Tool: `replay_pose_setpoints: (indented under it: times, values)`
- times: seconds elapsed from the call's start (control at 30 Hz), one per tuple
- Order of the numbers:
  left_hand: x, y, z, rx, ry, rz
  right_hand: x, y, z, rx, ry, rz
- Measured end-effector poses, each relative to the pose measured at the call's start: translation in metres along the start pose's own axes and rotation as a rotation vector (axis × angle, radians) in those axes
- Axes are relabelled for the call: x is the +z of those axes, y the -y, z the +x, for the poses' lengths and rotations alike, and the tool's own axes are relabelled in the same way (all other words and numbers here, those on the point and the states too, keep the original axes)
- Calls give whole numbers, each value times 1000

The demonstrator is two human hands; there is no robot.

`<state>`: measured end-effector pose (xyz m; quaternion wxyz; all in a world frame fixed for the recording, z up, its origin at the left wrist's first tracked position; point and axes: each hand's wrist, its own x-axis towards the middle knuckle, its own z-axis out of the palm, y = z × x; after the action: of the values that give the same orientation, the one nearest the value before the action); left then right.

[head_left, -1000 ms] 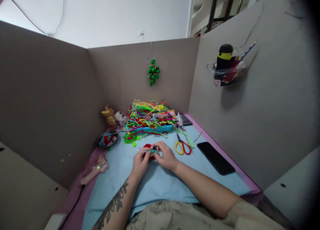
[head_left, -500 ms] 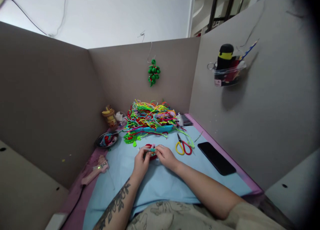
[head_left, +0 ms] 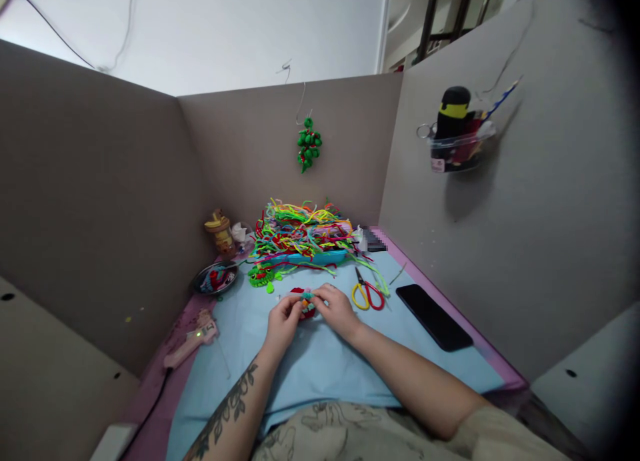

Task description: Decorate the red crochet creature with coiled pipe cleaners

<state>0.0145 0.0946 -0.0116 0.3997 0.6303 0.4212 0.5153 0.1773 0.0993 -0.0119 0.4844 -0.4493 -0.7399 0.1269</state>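
Over the middle of the blue cloth, both hands meet at a small red pipe-cleaner piece with teal and orange parts. My left hand pinches its left side between thumb and fingers. From the right, my right hand pinches the teal part near the top. The fingers cover much of the piece, so its full shape is hidden. Just beyond lies a green pipe-cleaner figure with red bits. Scissors with one yellow and one red handle rest right of my right hand.
Behind the hands, a blue tray is heaped with colourful pipe cleaners. A dark bowl and a pink glue gun with a lit green light are at left. At right lies a black phone. Grey panels enclose the table.
Both hands have shifted slightly, and the red piece between them is turned so more of its orange and teal parts show. The grip of both hands stays on it.
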Motion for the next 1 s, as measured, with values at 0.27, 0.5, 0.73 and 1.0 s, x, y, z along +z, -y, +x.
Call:
replay_pose_setpoints:
  times: [0.27, 0.5, 0.73, 1.0]
  values:
    - [-1, 4, 1, -37, -20, -42, 0, 0, -2, -44, -6, -120]
    - [1, -3, 2, -35, -13, -54, 3, 0, -5, -133, -39, -257]
    - [2, 4, 2, -21, -21, -60, 8, -4, -6, -86, -15, -213]
    - [-2, 7, 1, 48, 2, 4, 3, -3, -2, -98, 117, 99]
